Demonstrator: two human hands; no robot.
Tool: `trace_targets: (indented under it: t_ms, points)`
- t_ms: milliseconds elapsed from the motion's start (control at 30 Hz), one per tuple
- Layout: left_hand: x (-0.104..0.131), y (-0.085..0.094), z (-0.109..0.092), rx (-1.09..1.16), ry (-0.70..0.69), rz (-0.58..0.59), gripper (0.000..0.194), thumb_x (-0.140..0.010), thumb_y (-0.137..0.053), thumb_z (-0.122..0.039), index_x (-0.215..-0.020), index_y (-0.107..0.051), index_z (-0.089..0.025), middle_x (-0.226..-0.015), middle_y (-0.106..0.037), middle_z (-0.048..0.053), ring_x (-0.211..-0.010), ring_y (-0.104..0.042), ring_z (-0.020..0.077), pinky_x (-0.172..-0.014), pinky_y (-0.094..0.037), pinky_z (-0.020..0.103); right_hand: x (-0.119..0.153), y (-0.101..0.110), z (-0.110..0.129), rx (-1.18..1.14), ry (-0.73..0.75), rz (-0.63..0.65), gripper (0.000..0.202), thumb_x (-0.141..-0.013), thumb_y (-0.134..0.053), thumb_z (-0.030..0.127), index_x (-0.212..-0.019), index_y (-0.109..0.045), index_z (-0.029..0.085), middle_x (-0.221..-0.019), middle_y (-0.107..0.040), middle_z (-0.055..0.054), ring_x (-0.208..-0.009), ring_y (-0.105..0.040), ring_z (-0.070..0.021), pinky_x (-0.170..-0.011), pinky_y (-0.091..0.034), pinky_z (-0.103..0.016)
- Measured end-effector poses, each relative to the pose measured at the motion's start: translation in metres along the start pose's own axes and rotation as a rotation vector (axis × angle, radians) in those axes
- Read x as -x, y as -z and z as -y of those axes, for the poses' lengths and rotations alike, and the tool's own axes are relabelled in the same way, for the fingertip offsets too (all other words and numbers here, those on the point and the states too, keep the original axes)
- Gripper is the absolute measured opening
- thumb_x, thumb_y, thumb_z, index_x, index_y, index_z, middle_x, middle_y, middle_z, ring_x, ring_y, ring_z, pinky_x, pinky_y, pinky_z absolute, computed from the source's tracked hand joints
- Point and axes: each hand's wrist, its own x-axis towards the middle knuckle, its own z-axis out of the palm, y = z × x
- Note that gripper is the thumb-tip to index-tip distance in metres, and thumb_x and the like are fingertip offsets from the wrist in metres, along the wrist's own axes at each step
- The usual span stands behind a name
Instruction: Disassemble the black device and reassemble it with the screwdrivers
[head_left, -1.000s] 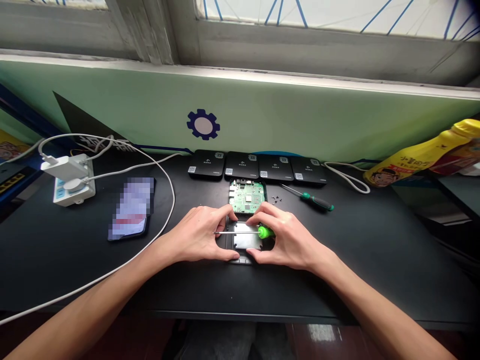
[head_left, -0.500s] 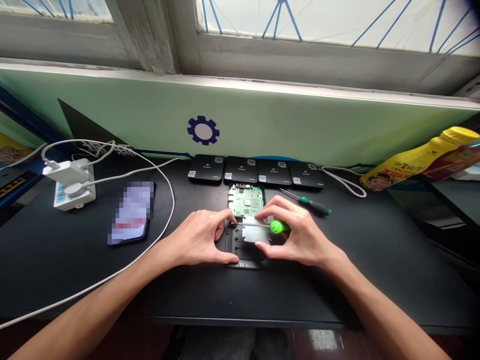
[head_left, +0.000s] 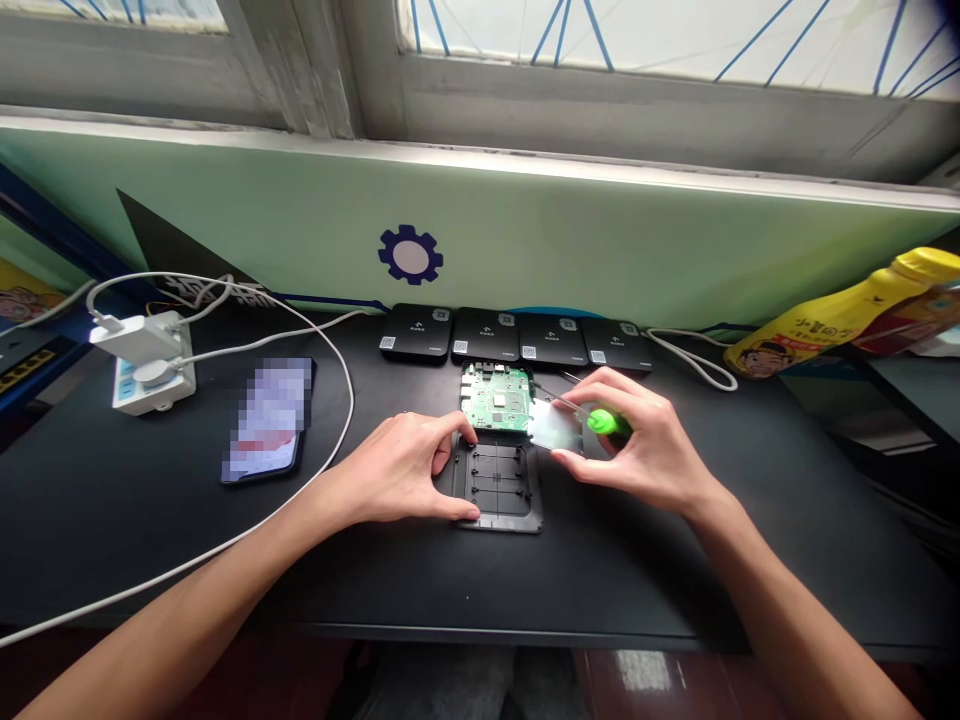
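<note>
My left hand point(head_left: 397, 468) is closed on the left edge of a black plastic cover point(head_left: 498, 482), thumb near its lower corner and fingers near the upper one. The cover lies flat on the desk, its ribbed inner side facing up. Just beyond it is a green circuit board point(head_left: 491, 400) in a black case. My right hand point(head_left: 651, 440) pinches a thin silvery metal plate point(head_left: 556, 428) to the right of the cover. The same hand also keeps a screwdriver point(head_left: 604, 422) with a bright green handle, its shaft pointing left over the plate.
Several closed black boxes point(head_left: 486, 336) stand in a row at the back. Another screwdriver is partly hidden behind my right hand. A phone point(head_left: 270, 420), a white power strip point(head_left: 154, 378) and a trailing white cable point(head_left: 351, 385) lie left. A yellow bottle point(head_left: 832, 318) leans at right.
My right hand has moved right and slightly away with the metal plate and screwdriver, lifting the plate off the cover. The cover's inside now shows. My left hand has stayed on its edge.
</note>
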Motion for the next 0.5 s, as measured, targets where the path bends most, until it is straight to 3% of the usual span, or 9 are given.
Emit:
trace_targets:
  t_ms: [200,367,500]
  points:
    - [0.004,0.004,-0.002,0.026,-0.054,-0.069,0.077,-0.071,-0.099,-0.066,-0.13,-0.067,-0.027,-0.078,-0.062,-0.008,-0.066,-0.058,0.0157,-0.061,-0.038,0.028,0.032,0.01,-0.001,0.048,-0.114,0.035,0.037,-0.089,-0.093,0.041,-0.12,-0.076,0.033,-0.119,-0.072,-0.004,-0.103,-0.073,-0.0273,-0.089,-0.059,-0.043]
    - [0.004,0.004,-0.003,0.111,-0.087,-0.201,0.054,-0.087,-0.091,-0.06,-0.122,-0.068,-0.024,-0.074,-0.052,-0.009,-0.063,-0.049,0.0131,-0.063,-0.04,0.028,0.051,0.009,0.006,0.081,-0.156,0.026,0.036,-0.092,-0.091,0.042,-0.122,-0.075,0.033,-0.119,-0.071,-0.004,-0.103,-0.073,-0.0264,-0.09,-0.059,-0.042]
    - [0.004,0.001,-0.003,0.109,-0.122,-0.189,0.041,-0.093,-0.088,-0.051,-0.12,-0.07,-0.025,-0.074,-0.052,-0.009,-0.063,-0.048,0.0122,-0.063,-0.04,0.027,0.057,0.01,0.007,0.145,-0.174,0.036,0.034,-0.092,-0.089,0.04,-0.122,-0.075,0.033,-0.12,-0.071,-0.004,-0.099,-0.073,-0.0246,-0.087,-0.059,-0.041]
